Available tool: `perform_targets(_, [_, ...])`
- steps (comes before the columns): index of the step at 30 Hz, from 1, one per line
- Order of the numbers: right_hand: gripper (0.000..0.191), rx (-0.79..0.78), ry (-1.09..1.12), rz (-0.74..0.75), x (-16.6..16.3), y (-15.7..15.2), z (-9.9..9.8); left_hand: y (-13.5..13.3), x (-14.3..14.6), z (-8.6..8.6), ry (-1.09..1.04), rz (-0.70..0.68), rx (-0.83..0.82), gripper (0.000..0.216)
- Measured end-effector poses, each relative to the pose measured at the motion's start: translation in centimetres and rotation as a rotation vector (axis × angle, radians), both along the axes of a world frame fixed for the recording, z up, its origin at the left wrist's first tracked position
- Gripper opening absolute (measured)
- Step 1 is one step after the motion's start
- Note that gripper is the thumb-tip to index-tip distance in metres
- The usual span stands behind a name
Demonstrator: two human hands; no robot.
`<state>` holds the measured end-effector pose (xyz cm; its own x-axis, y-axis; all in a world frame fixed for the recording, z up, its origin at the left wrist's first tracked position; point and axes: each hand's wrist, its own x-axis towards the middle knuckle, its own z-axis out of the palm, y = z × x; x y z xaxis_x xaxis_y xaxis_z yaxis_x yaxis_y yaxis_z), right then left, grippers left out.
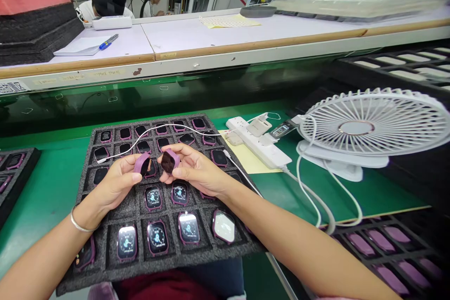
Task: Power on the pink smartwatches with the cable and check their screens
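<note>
1. The left hand is grasping one purple-rimmed watch between thumb and fingers; the right hand is grasping a second watch. Both pieces are hovering over the middle of the foam tray, side by side and apart.

2. Fingertips alone are supporting each watch, so a loosening pinch could be sending one onto the lit watches just below, risking scratches.

3. The two held watches are facing each other across a narrow gap; a careless inward turn could be knocking their edges together.

4. A white cable is arching across the tray's far rows, its end lying near the left wrist. A wrist catching it could be dragging the cable over seated watches.

5. A second cable is passing beneath the right forearm; a sweeping elbow could be tugging it.

6. A pale-faced watch is sitting askew near the front right corner, possibly exposing it to a brushing arm.

7. The tray's front edge is sitting close above the lap, leaving little room for drawing things nearer.

8. To the left, a strip of green desk is separating this tray from a neighbouring tray. To the right, a power strip and white fan are crowding the far side; lifting upward is offering the freest path.
</note>
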<state>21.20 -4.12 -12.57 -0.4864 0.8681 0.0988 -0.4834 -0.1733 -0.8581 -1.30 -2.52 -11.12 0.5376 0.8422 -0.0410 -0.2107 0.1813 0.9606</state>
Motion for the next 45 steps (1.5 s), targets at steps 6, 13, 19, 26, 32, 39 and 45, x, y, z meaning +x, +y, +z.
perform_targets(6, [0.054, -0.001, -0.007, -0.008, 0.0, 0.0, 0.0, 0.0, 0.0, 0.0, -0.001, 0.0, -0.003, 0.045])
perform_targets(13, [0.054, 0.002, -0.013, -0.008, 0.0, 0.0, 0.1, -0.1, -0.1, -0.2, 0.018, 0.016, -0.001, 0.048])
perform_targets(19, [0.053, -0.003, -0.028, -0.014, -0.1, -0.1, 0.0, -0.4, 0.3, 0.6, 0.411, 0.256, 0.409, 0.031])
perform_targets(26, [0.051, -0.017, -0.047, -0.057, -0.2, 0.0, -0.1, -0.5, 0.2, 0.7, 0.297, 0.224, 0.256, 0.036])
perform_targets(32, [0.053, 0.001, -0.057, -0.04, -0.1, -0.1, 0.1, -0.3, 0.1, 1.0, -0.036, 0.085, 0.043, 0.042])
perform_targets(39, [0.051, 0.012, -0.057, -0.034, -0.1, -0.1, 0.0, -0.5, 0.4, 1.2, -0.057, 0.077, 0.032, 0.04])
perform_targets(45, [0.051, 0.015, -0.069, -0.027, 0.0, -0.1, -0.2, -0.5, 0.3, 0.9, -0.043, 0.081, 0.044, 0.04])
